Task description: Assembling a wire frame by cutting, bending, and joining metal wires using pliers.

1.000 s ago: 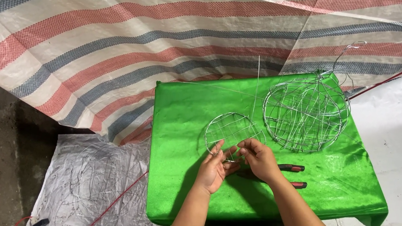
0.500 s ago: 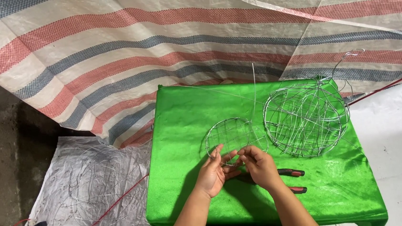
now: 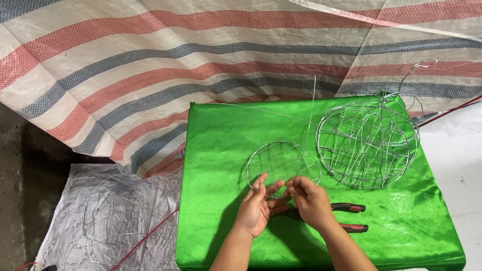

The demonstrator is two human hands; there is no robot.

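At centre frame I have my left hand (image 3: 257,207) and right hand (image 3: 310,201) pinching the near rim of the small wire ring (image 3: 282,163), flat on the green worktop (image 3: 217,151), steadying it. The larger wire basket (image 3: 366,142) sits upper right, the pliers (image 3: 349,216) just beside my right wrist.

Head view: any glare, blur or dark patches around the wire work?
Head view: sharp, no motion blur; soft sheen on the green cloth but no blown glare; thin wire disc at both hands stays readable; floor at far left falls into deep shadow.
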